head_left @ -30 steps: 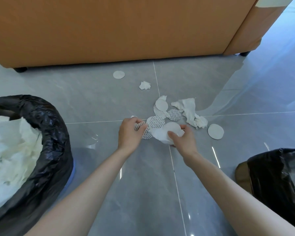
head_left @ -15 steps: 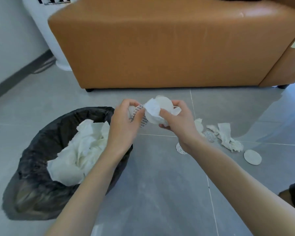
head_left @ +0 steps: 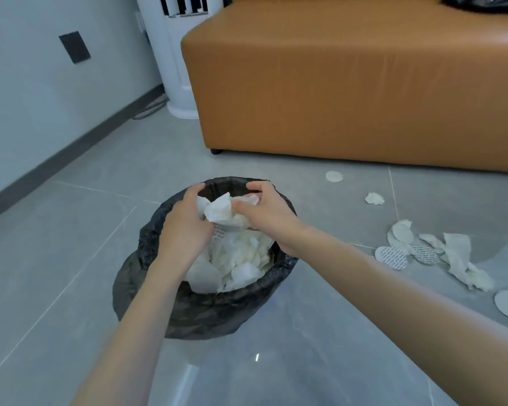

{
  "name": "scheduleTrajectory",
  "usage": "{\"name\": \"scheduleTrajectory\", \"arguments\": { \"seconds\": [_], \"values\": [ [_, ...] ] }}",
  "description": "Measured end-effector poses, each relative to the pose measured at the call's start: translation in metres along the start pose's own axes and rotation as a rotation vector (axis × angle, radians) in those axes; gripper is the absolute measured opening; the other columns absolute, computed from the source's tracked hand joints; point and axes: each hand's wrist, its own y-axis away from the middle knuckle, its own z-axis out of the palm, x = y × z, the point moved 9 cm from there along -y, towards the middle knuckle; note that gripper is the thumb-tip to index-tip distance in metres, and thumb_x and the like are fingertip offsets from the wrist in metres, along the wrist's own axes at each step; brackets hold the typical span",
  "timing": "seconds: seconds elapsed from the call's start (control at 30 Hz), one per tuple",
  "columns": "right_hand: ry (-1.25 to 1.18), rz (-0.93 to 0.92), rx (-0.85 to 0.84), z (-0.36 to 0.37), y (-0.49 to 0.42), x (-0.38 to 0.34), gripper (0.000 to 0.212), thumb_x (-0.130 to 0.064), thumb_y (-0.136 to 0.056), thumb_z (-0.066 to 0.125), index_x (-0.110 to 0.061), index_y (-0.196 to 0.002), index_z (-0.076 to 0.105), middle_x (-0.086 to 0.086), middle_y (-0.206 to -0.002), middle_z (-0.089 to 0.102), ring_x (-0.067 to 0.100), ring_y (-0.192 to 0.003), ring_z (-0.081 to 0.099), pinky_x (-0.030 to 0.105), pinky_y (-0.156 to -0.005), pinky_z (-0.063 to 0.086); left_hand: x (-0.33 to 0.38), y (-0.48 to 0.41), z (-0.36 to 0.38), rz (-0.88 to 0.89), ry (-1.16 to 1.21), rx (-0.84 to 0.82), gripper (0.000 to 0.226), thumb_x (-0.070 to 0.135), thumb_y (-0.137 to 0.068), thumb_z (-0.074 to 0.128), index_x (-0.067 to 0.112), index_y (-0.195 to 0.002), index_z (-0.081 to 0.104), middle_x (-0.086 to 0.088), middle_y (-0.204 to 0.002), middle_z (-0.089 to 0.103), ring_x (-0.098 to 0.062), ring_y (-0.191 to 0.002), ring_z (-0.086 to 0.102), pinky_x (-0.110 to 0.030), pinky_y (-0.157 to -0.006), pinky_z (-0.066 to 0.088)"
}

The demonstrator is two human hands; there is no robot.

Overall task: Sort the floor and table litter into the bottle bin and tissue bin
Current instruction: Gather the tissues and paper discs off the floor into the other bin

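Observation:
Both my hands hover over the tissue bin, a round bin lined with a black bag and filled with white tissues. My left hand and my right hand together hold a bundle of white tissues and round pads just above the bin's contents. A patterned pad hangs under my left hand's fingers. More litter lies on the grey floor to the right: crumpled tissues and several round pads. A lone pad and a small tissue ball lie nearer the sofa.
An orange sofa stands behind the bin and litter. A white tower appliance stands left of the sofa against the wall. The bottle bin is out of view.
My hands lifted the bundle off the floor pile and carried it left, from beside the bin to over its opening. The view has turned left with them.

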Motion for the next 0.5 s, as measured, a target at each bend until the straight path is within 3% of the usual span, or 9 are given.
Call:
{"name": "scheduleTrajectory", "arguments": {
  "seconds": [0.07, 0.17, 0.27, 0.5],
  "values": [
    [0.064, -0.025, 0.001, -0.002, 0.002, 0.002, 0.058, -0.027, -0.091, 0.059, -0.02, -0.142, 0.033, -0.004, -0.136, 0.045, 0.015, -0.121, 0.047, 0.029, -0.096, 0.042, -0.005, 0.001, 0.002, -0.004, -0.037, -0.027, 0.058, 0.012, -0.093, 0.049, 0.025, -0.146, 0.03, -0.004, -0.143, 0.044, -0.023, -0.129, 0.043, -0.032, -0.095, 0.038],
    [0.128, -0.069, 0.047, -0.013, 0.007, 0.004, 0.051, -0.026, -0.093, 0.057, -0.021, -0.14, 0.038, -0.006, -0.139, 0.046, 0.013, -0.125, 0.045, 0.034, -0.105, 0.04, -0.004, 0.003, -0.003, 0.03, -0.062, 0.005, 0.058, 0.003, -0.093, 0.044, 0.023, -0.146, 0.032, -0.001, -0.15, 0.036, -0.019, -0.138, 0.033, -0.03, -0.106, 0.031],
    [0.124, -0.109, 0.13, -0.03, 0.011, 0.003, 0.042, -0.022, -0.093, 0.057, -0.021, -0.133, 0.046, -0.007, -0.13, 0.052, 0.011, -0.116, 0.05, 0.03, -0.099, 0.043, 0.005, 0.004, -0.012, 0.076, -0.035, 0.071, 0.058, -0.006, -0.091, 0.039, 0.024, -0.141, 0.039, 0.0, -0.146, 0.04, -0.017, -0.134, 0.037, -0.023, -0.099, 0.031],
    [-0.011, -0.044, 0.331, -0.089, 0.026, 0.032, 0.026, -0.007, -0.091, 0.05, -0.021, -0.114, 0.054, -0.007, -0.115, 0.057, 0.005, -0.089, 0.056, 0.024, -0.082, 0.049, 0.063, 0.011, 0.011, 0.24, 0.055, 0.065, 0.037, 0.013, -0.095, 0.046, 0.026, -0.129, 0.051, 0.009, -0.125, 0.057, -0.006, -0.103, 0.052, -0.024, -0.087, 0.04]
  ]
}}
